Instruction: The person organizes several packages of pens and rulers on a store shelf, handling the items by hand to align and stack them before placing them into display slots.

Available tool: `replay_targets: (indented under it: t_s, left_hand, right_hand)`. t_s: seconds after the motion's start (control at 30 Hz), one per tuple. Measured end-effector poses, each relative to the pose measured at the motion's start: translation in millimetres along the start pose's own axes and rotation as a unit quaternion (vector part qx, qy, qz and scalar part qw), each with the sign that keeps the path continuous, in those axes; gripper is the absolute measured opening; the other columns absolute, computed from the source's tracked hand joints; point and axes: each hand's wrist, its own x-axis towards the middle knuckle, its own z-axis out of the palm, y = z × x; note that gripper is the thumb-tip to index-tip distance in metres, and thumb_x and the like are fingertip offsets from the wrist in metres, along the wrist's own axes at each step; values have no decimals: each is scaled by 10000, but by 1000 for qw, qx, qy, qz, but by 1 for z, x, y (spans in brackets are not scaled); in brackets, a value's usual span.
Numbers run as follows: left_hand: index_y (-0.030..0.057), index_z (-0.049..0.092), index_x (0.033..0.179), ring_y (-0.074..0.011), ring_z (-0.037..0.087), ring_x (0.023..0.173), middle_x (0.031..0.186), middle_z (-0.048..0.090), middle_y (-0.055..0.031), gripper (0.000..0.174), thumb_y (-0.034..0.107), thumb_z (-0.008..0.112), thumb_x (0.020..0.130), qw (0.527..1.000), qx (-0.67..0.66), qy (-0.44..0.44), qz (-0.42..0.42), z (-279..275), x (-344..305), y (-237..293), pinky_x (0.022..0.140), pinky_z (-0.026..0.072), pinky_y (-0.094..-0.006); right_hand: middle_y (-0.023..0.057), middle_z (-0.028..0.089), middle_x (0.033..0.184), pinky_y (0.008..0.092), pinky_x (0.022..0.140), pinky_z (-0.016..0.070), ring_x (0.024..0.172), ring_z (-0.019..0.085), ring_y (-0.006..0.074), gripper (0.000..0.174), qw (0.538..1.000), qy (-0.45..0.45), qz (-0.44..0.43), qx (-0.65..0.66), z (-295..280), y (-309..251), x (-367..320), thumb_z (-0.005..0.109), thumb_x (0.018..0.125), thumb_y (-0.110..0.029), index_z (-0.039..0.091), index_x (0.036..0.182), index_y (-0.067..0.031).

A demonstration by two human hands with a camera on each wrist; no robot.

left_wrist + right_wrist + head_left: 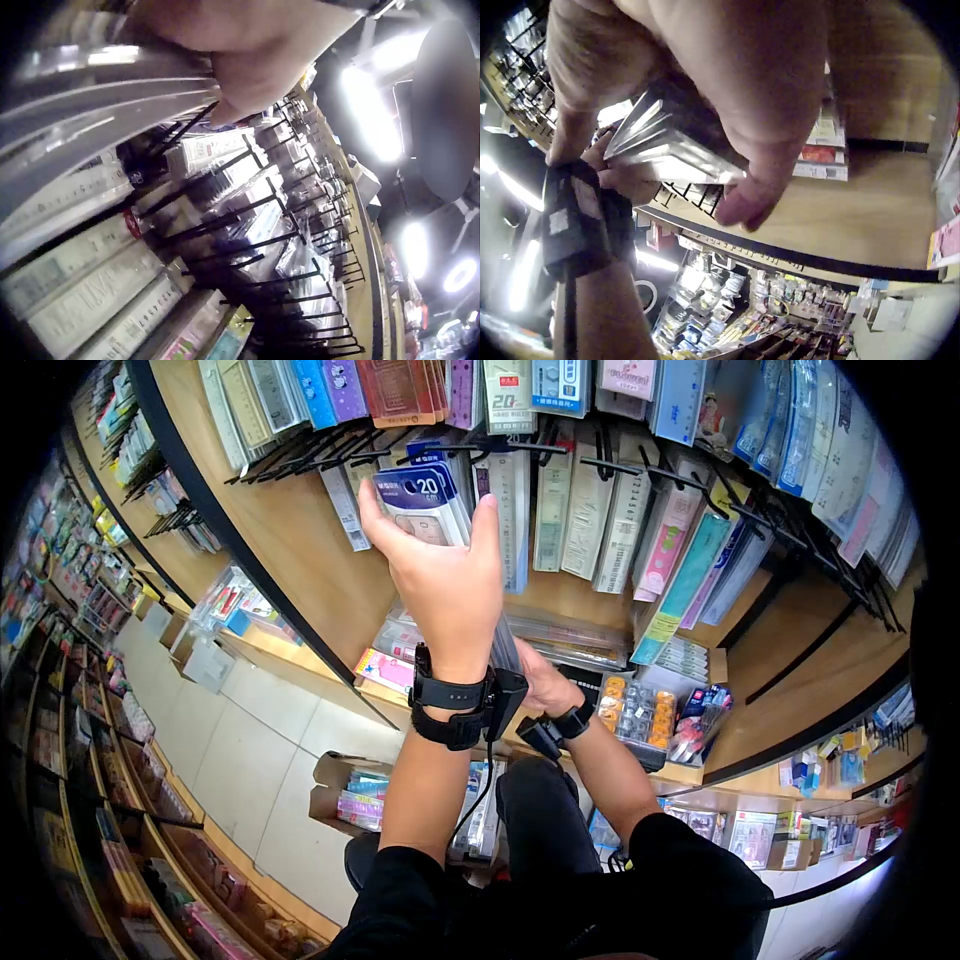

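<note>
A stack of packaged 20 cm rulers [424,502] with dark blue header cards stands tilted in front of the shelf hooks. My left hand [440,585] grips its upper part, thumb on one side and fingers on the other. Lower down, my right hand [545,685] holds the bottom end of the same stack. In the left wrist view the clear sleeves of the rulers [90,112] fan out beside the left hand [262,52]. The right wrist view has the right hand [742,82] around the sleeve ends [667,146], the left hand [630,184] beyond.
Black hooks [640,468] jut out close around the stack's top. Other packaged rulers [590,510] hang beside it. Below, a shelf carries a box of orange and clear items [640,710]. An open carton [345,795] of goods stands on the tiled floor [250,750].
</note>
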Motion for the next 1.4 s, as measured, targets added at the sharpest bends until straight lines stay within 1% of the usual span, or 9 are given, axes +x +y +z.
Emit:
replay_targets:
  t_s: [0.07,0.2,0.27,0.37,0.7,0.73,1.0,1.07,1.4]
  left_hand:
    - [-84,197,1365,-387,398,1247,1337,371,-307,873,174,744,736,1000,0,-15,-20,-1,-3,2,1054,290,-391]
    - [-65,240,1351,-383,488,1149,1266,444,-290,817,171,727,739,996,59,-47,-37,-3,-19,3,974,370,-398]
    - [-54,284,1318,-388,557,1024,1157,525,-263,745,163,704,742,996,63,-57,-34,-2,-22,-5,872,433,-415]
    - [-55,294,1304,-396,555,1022,1126,538,-261,741,176,710,736,994,66,-67,-52,0,-25,-11,864,437,-424]
    - [-26,318,1273,-422,564,985,1127,539,-246,709,219,694,724,984,144,-100,-42,9,-18,-13,787,462,-472]
    - [-25,323,1270,-419,570,972,1123,542,-241,706,219,696,722,981,158,-105,-47,9,-17,-12,775,466,-475]
    - [-35,339,1239,-438,574,942,1063,574,-263,697,233,717,717,970,199,-116,-75,8,-18,-9,792,462,-468]
    - [-20,343,1260,-408,609,860,1069,570,-231,701,241,702,718,967,226,-108,-43,8,-18,-10,700,483,-485]
    - [-32,331,1274,-390,620,841,1078,563,-229,733,254,710,716,940,292,-159,-74,29,-6,-28,684,501,-466]
  right_hand:
    - [48,524,1236,306,921,469,1067,566,150,978,993,31,-4,117,9,1,1,852,642,-207,268,1411,-46]
    - [55,531,1218,305,914,471,1042,574,155,845,996,27,8,83,-12,11,-4,827,673,-115,344,1363,-44]
    - [61,540,1195,302,896,477,1032,575,160,695,996,47,21,67,-14,5,-4,746,722,13,399,1321,-44]
    - [65,540,1197,313,907,469,1066,560,165,633,995,80,52,37,-13,0,-2,662,745,96,412,1312,-35]
    - [95,465,1328,349,992,414,1195,493,206,609,993,89,48,-55,-12,-11,12,580,807,85,349,1360,-21]
    - [150,492,1305,383,972,450,1174,520,238,603,995,94,44,-7,-7,-9,12,621,803,47,360,1346,19]
    - [175,513,1270,388,968,457,1144,544,258,580,996,31,65,58,-15,1,10,604,813,40,367,1343,16]
    - [179,517,1264,391,970,455,1141,546,259,574,995,17,62,72,-16,3,12,602,816,33,370,1341,16]
    - [159,553,1206,367,941,481,1083,582,239,483,990,99,14,95,-15,-3,23,601,844,-9,404,1283,32]
